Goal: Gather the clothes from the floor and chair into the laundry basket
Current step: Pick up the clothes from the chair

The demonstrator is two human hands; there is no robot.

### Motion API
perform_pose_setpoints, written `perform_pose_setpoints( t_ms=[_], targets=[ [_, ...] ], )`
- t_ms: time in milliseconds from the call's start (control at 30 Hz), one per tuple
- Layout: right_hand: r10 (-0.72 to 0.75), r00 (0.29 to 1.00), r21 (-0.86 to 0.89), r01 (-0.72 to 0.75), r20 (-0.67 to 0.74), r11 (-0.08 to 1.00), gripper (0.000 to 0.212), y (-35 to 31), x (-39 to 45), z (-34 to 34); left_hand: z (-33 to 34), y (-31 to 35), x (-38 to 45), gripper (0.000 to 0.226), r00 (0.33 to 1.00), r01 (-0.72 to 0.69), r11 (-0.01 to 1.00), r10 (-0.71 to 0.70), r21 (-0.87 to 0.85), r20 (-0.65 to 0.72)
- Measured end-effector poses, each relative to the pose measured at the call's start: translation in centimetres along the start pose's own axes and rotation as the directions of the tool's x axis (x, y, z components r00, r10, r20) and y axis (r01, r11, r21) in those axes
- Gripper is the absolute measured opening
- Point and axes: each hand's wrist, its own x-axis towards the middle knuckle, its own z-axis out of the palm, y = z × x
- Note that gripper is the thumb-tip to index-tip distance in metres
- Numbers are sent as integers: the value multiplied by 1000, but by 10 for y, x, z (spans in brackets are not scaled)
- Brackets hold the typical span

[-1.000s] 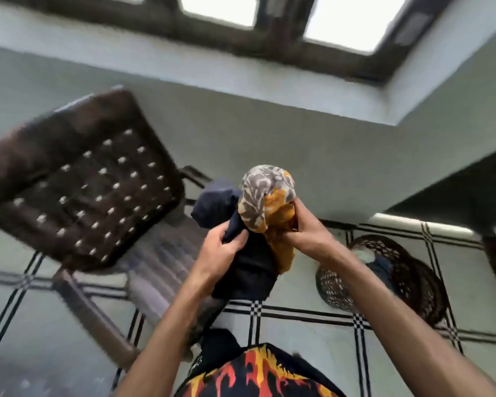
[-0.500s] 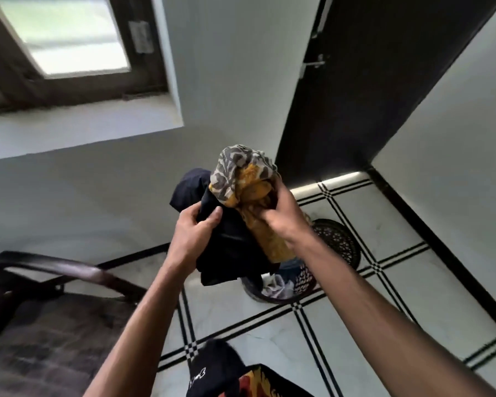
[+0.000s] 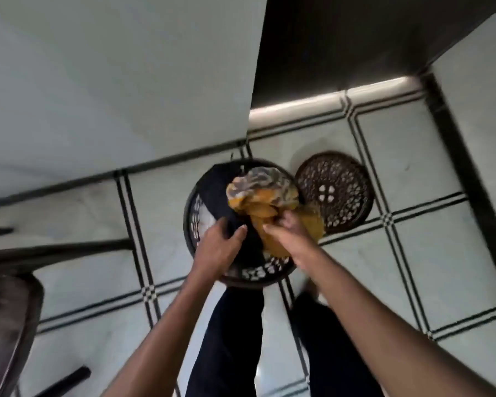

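A round dark laundry basket (image 3: 190, 224) with a perforated wall stands on the tiled floor straight below me. Over its mouth I hold a bundle of clothes: a dark navy garment (image 3: 218, 193) and a yellow cloth with a grey-and-white pattern (image 3: 262, 190). My left hand (image 3: 221, 245) grips the navy garment at its lower edge. My right hand (image 3: 284, 229) is closed on the yellow cloth. A little pale fabric shows inside the basket at the left, the rest of its inside is hidden by the bundle.
The basket's round perforated lid (image 3: 334, 193) lies on the floor just right of it. A dark chair (image 3: 9, 316) fills the lower left. A white wall (image 3: 112, 81) and a dark door (image 3: 341, 38) stand behind. My legs are below the basket.
I turned from the chair toward the basket and my view tipped down. Both hands carried the bundle down until it hangs over the basket's mouth.
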Motion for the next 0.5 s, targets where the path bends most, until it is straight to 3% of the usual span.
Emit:
perform_pose_setpoints(
  t_ms=[67, 100, 200, 233, 300, 400, 500],
  targets=[
    [0, 997, -510, 41, 80, 859, 53, 38, 30, -10, 42, -31, 16, 47, 998, -44, 995, 47, 89, -31],
    [-43, 994, -646, 96, 96, 757, 60, 55, 42, -16, 62, -43, 21, 51, 996, -80, 993, 82, 84, -25],
    [-354, 931, -875, 244, 91, 418, 80, 96, 80, -27, 106, -67, 43, 53, 987, -136, 988, 141, 73, -72],
    [-374, 914, -910, 282, 159, 304, 87, 109, 100, -30, 122, -79, 56, 52, 988, -105, 993, 111, 60, -103],
    [-255, 922, -930, 335, 291, 151, 96, 138, 140, -37, 147, -98, 86, 51, 993, -37, 998, 42, 47, -115],
    [4, 911, -908, 410, 412, 92, 83, 165, 190, -44, 179, -119, 132, 50, 996, 70, 997, -72, -39, -48],
    [145, 849, -860, 489, 507, 145, 82, 153, 213, -45, 196, -125, 168, 54, 983, 170, 978, -177, 124, 46]
  ],
)
